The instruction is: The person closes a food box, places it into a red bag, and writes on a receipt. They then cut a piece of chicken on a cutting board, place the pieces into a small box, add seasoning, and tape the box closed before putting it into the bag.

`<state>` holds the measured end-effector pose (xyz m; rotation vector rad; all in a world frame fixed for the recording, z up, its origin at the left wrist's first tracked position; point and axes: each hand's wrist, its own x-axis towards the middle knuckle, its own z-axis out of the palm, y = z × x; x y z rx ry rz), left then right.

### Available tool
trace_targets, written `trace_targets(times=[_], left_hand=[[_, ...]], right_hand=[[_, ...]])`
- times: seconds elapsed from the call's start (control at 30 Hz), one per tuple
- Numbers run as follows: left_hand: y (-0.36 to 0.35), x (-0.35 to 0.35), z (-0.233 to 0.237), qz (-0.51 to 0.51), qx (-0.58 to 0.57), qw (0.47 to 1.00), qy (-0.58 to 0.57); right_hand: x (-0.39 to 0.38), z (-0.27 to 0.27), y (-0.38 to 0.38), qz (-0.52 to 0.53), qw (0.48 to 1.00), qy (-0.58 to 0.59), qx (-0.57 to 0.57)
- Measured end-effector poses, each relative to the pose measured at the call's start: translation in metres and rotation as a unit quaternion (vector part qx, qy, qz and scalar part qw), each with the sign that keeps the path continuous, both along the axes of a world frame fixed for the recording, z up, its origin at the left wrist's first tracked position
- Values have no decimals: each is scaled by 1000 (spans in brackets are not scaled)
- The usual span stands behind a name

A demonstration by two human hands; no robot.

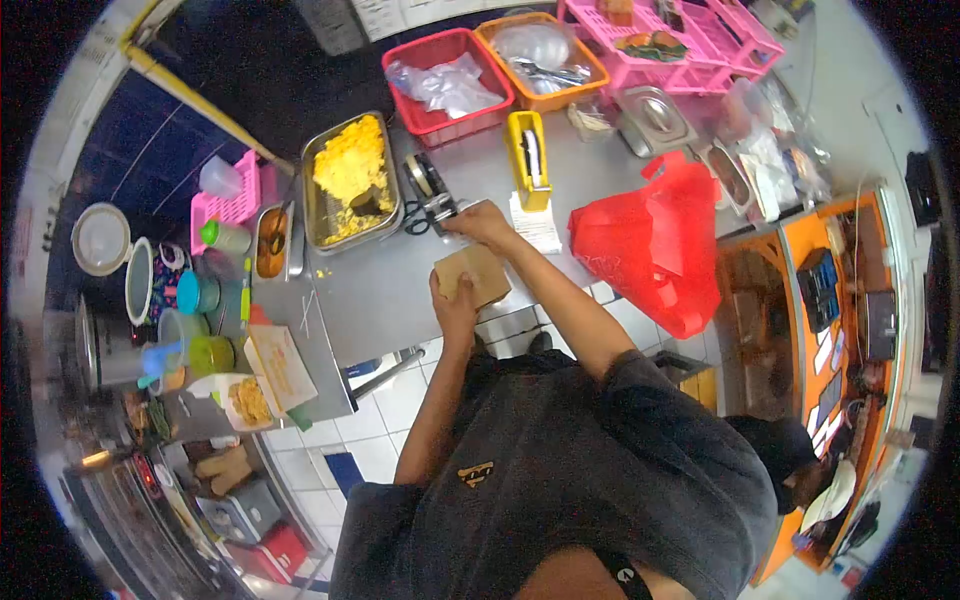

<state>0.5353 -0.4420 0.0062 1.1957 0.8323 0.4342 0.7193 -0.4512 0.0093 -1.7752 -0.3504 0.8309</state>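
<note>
My left hand (457,312) is closed around a small brown cardboard box (478,272), its thumb lying across the top. The box is held just off the near edge of the steel table. Beyond it, my right hand (482,222) reaches to the near end of a black tape dispenser (426,178). Its fingers are pinched together there; what lies between them is too small to make out. Black-handled scissors (416,222) lie by the fingertips. To the right are a white printed slip (536,225) and a yellow dispenser (528,160) with a roll inside.
A red cloth bag (650,245) stands on the right. A metal tray (350,180) holds yellow shredded food. Red (447,88) and orange (541,60) baskets line the back. An open food box (245,400) sits at the left among jars and cups.
</note>
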Motion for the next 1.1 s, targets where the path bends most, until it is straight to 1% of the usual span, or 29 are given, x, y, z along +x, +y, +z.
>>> trace_targets(times=[0.03, 0.1, 0.13, 0.17, 0.23, 0.27, 0.3, 0.37, 0.4, 0.43, 0.47, 0.5, 0.57, 0.6, 0.63, 0.67, 0.7, 0.77, 0.8, 0.83, 0.87, 0.9, 0.93, 0.97, 1.0, 1.03, 1.07, 1.1], left_hand=[[0, 0, 2, 2, 7, 1000, 8], [0, -1, -2, 2, 0, 1000, 11], [4, 0, -7, 9, 3, 1000, 4], [6, 1, -12, 17, 6, 1000, -2], [7, 5, 2, 7, 4, 1000, -10], [6, 5, 10, 4, 2, 1000, -16], [5, 7, 18, -7, 2, 1000, -19], [1, 3, 35, 1, -25, 1000, -1], [4, 4, 41, -10, -23, 1000, -10], [9, -2, 44, -42, 101, 994, -23], [13, -13, 49, -73, 222, 972, -30], [16, -17, 62, -84, 220, 971, -34], [23, -24, 102, -181, 353, 916, -63], [29, -24, 119, -192, 350, 915, -64], [34, -23, 136, -287, 341, 890, -98], [37, -20, 152, -377, 329, 855, -132], [36, -13, 171, -382, 325, 855, -133], [30, 8, 201, -499, 329, 783, -172], [22, 15, 204, -482, 284, 808, -185], [7, 25, 217, -481, 286, 809, -181], [-14, 36, 235, -432, 160, 866, -194], [-35, 48, 247, -372, 32, 906, -202], [-57, 63, 252, -369, 37, 908, -196], [-81, 81, 255, -367, -58, 902, -220], [-102, 97, 255, -359, -151, 888, -244], [-123, 113, 249, -349, -147, 893, -242], [-141, 130, 237, -356, -148, 899, -208], [-153, 144, 224, -362, -151, 903, -173]], right_hand=[[0, -2, -2, -11, 1000, -1, -1], [0, -5, -1, 12, 998, -67, -17], [2, -5, 1, 27, 993, -105, -43], [1, -5, 1, 18, 993, -105, -44], [-4, -10, 2, -21, 995, -91, -21], [-5, -11, 6, -33, 989, -137, -40], [-3, -15, 11, -44, 989, -139, -41], [-5, -19, 13, -11, 944, -298, -141], [-10, -12, 8, -38, 955, -277, -97], [-18, 33, -14, -20, 976, -217, -32], [-23, 73, -31, 23, 985, -166, -40], [-24, 94, -46, 64, 990, -117, -47], [-32, 79, -78, 109, 993, 52, 17], [-40, 92, -100, 90, 986, 134, 32], [-49, 118, -124, 72, 973, 215, 46], [-59, 137, -145, 57, 969, 228, 71], [-67, 153, -166, 43, 965, 241, 96], [-78, 175, -209, 48, 986, 62, 146], [-82, 199, -229, -16, 994, -45, 100], [-80, 223, -248, -78, 984, -153, 53], [-71, 237, -264, -101, 968, -230, 2], [-58, 242, -277, -123, 944, -304, -48], [-40, 233, -287, -120, 945, -300, -42], [-18, 218, -296, -53, 887, -432, -153], [1, 201, -305, 16, 795, -550, -255], [15, 178, -314, 25, 797, -551, -246], [30, 153, -323, 43, 871, -471, -135], [44, 140, -330, 64, 924, -377, -22]])
